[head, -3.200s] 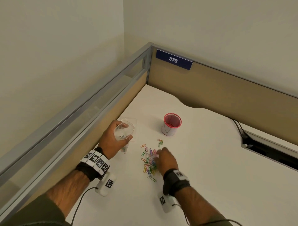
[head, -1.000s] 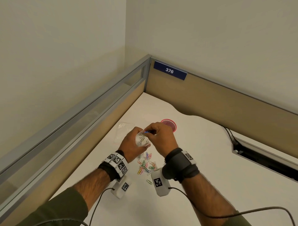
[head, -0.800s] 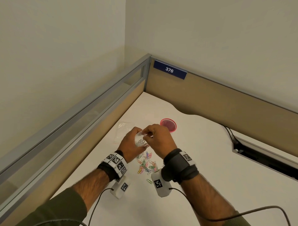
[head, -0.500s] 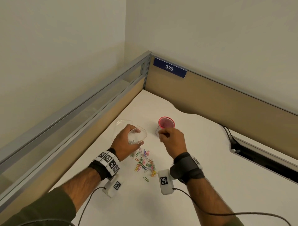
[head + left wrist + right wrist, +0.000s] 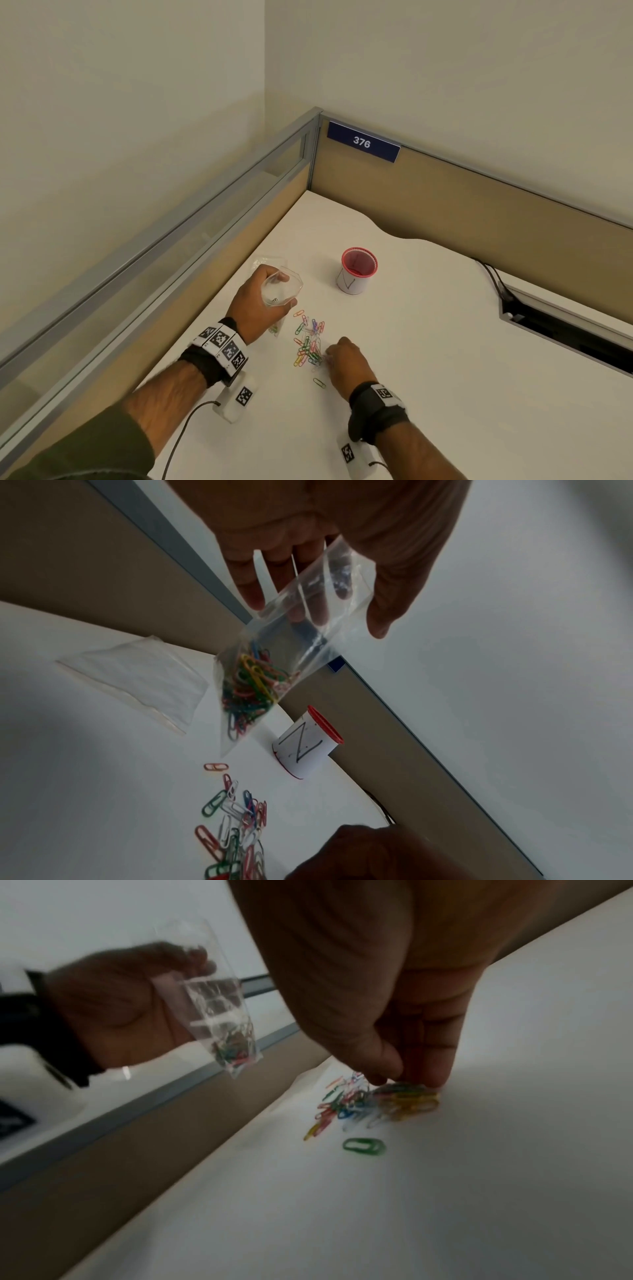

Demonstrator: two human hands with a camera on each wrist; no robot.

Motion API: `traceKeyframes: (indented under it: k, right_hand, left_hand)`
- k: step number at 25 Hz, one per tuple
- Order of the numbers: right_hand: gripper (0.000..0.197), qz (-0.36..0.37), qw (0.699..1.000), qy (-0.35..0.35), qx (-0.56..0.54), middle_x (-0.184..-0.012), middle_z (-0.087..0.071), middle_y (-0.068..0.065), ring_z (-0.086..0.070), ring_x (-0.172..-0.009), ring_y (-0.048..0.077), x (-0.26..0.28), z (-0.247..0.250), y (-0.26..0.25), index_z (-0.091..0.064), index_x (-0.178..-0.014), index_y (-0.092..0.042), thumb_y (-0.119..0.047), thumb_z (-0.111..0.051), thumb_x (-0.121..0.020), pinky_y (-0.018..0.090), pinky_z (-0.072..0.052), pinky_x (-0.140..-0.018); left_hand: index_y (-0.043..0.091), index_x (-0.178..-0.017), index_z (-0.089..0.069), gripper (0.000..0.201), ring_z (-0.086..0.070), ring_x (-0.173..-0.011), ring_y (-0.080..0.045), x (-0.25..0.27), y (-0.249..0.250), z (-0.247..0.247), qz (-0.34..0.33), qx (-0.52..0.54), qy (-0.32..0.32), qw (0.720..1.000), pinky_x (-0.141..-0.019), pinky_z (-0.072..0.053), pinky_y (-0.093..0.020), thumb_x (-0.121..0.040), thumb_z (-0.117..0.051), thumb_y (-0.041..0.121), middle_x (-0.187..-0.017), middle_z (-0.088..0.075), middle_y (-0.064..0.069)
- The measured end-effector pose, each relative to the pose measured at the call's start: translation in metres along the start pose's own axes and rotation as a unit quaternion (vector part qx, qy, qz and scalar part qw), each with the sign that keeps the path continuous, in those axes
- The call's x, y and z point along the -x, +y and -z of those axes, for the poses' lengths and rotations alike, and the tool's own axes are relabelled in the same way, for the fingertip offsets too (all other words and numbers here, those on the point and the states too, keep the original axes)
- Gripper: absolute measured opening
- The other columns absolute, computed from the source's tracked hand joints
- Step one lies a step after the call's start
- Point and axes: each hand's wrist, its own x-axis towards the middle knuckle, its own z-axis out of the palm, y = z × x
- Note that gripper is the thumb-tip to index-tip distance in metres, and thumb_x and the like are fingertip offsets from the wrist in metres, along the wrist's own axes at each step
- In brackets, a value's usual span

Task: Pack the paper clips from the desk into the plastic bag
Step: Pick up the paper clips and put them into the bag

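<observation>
My left hand [image 5: 260,305] grips a small clear plastic bag [image 5: 281,289] by its top, mouth held open, above the desk. Several coloured clips lie in the bag's bottom [image 5: 250,688]; the bag [image 5: 222,1020] hangs free of the desk. A loose pile of coloured paper clips [image 5: 308,346] lies on the white desk to the right of the bag. My right hand [image 5: 334,353] is down on the pile's near right edge. There its thumb and fingertips [image 5: 435,1080] close together on a cluster of yellow and green clips [image 5: 407,1099]. One green clip [image 5: 364,1146] lies apart, nearer to me.
A red-rimmed cup with a white paper label [image 5: 358,270] stands beyond the pile. A second flat plastic bag [image 5: 137,674] lies on the desk behind my left hand. Partition walls close the left and far sides. A cable slot [image 5: 565,335] opens at the right.
My right hand left the bag's mouth, swung right past the cup and came down on the pile. My left hand moved the bag left, away from it.
</observation>
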Motion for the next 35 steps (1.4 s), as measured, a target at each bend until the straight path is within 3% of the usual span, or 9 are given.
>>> traceKeyframes:
  k: [3,5,11,13,18,22,26,31,35]
  right_hand:
    - [0.045,-0.039,0.999,-0.004,-0.036,-0.115,-0.049,0.005,-0.051,-0.107,0.023,0.012,0.003,0.018,-0.057,-0.116,-0.014,-0.04,-0.07,-0.081,0.028,-0.044,-0.086]
    - [0.057,-0.047,0.998,-0.029,-0.013,-0.113,-0.045,0.003,-0.048,-0.106,0.023,0.015,-0.004,0.017,-0.056,-0.112,-0.017,-0.049,-0.076,-0.069,0.031,-0.046,-0.085]
    - [0.024,-0.037,0.998,0.042,-0.017,-0.113,-0.055,0.011,-0.057,-0.101,0.028,-0.006,-0.015,-0.007,-0.062,-0.108,-0.01,-0.026,-0.052,-0.094,0.034,-0.05,-0.086]
    - [0.025,-0.039,0.998,0.042,-0.012,-0.115,-0.056,0.013,-0.058,-0.103,0.028,-0.014,-0.007,-0.008,-0.062,-0.111,-0.008,-0.024,-0.048,-0.096,0.033,-0.049,-0.087]
    - [0.047,0.017,1.0,0.003,0.022,-0.12,-0.048,0.004,-0.046,-0.113,0.025,-0.018,-0.008,-0.014,-0.054,-0.124,-0.02,-0.041,-0.066,-0.083,0.036,-0.048,-0.088]
    - [0.027,0.051,0.995,0.044,0.07,-0.119,-0.052,0.006,-0.05,-0.11,0.025,-0.017,-0.016,-0.017,-0.056,-0.12,-0.018,-0.029,-0.053,-0.095,0.036,-0.052,-0.086]
    - [0.022,0.053,0.995,0.049,0.074,-0.114,-0.056,0.009,-0.056,-0.102,0.025,-0.018,-0.008,-0.013,-0.059,-0.114,-0.013,-0.022,-0.049,-0.097,0.031,-0.048,-0.084]
    - [0.016,-0.028,0.997,0.062,-0.041,-0.104,-0.067,0.008,-0.062,-0.095,0.024,-0.023,0.01,0.005,-0.069,-0.097,-0.012,-0.011,-0.055,-0.088,0.028,-0.049,-0.083]
    - [0.007,-0.063,0.967,0.101,-0.226,-0.085,-0.071,0.008,-0.067,-0.076,0.023,-0.008,0.042,0.003,-0.071,-0.084,-0.01,-0.007,-0.065,-0.086,0.03,-0.058,-0.073]
  left_hand:
    - [0.023,-0.111,-0.057,0.043,-0.059,-0.118,-0.012,0.0,0.001,0.0,-0.002,0.009,0.004,1.0,-0.103,-0.046,-0.032,-0.078,-0.083,0.024,-0.115,-0.065,0.008]
    - [0.022,-0.111,-0.057,0.043,-0.059,-0.118,-0.011,0.0,0.001,0.001,-0.003,0.011,0.006,1.0,-0.103,-0.046,-0.032,-0.078,-0.083,0.024,-0.116,-0.065,0.008]
    - [0.019,-0.112,-0.057,0.043,-0.058,-0.117,-0.012,0.002,0.006,0.0,0.003,0.007,0.005,1.0,-0.102,-0.044,-0.027,-0.078,-0.083,0.021,-0.116,-0.064,0.006]
    - [0.019,-0.112,-0.057,0.043,-0.058,-0.118,-0.013,0.003,0.006,0.001,0.006,0.01,0.004,1.0,-0.102,-0.044,-0.028,-0.078,-0.083,0.021,-0.116,-0.064,0.006]
    - [0.019,-0.112,-0.057,0.043,-0.058,-0.117,-0.013,0.005,0.004,0.002,0.01,0.009,0.018,1.0,-0.103,-0.045,-0.03,-0.078,-0.083,0.02,-0.116,-0.064,0.006]
    - [0.02,-0.112,-0.057,0.043,-0.058,-0.116,-0.009,0.005,0.005,-0.001,0.009,0.014,0.017,1.0,-0.102,-0.046,-0.027,-0.078,-0.083,0.02,-0.116,-0.064,0.007]
    - [0.02,-0.111,-0.056,0.043,-0.058,-0.116,-0.009,0.005,0.007,-0.001,0.013,0.019,0.013,1.0,-0.1,-0.046,-0.026,-0.078,-0.083,0.019,-0.115,-0.063,0.008]
    - [0.019,-0.111,-0.056,0.043,-0.058,-0.115,-0.009,0.005,0.008,-0.002,0.016,0.022,0.014,1.0,-0.1,-0.045,-0.025,-0.078,-0.083,0.019,-0.114,-0.063,0.008]
    - [0.019,-0.111,-0.056,0.043,-0.058,-0.114,-0.006,0.005,0.007,-0.004,0.023,0.026,0.012,0.999,-0.098,-0.044,-0.022,-0.078,-0.083,0.018,-0.113,-0.064,0.009]
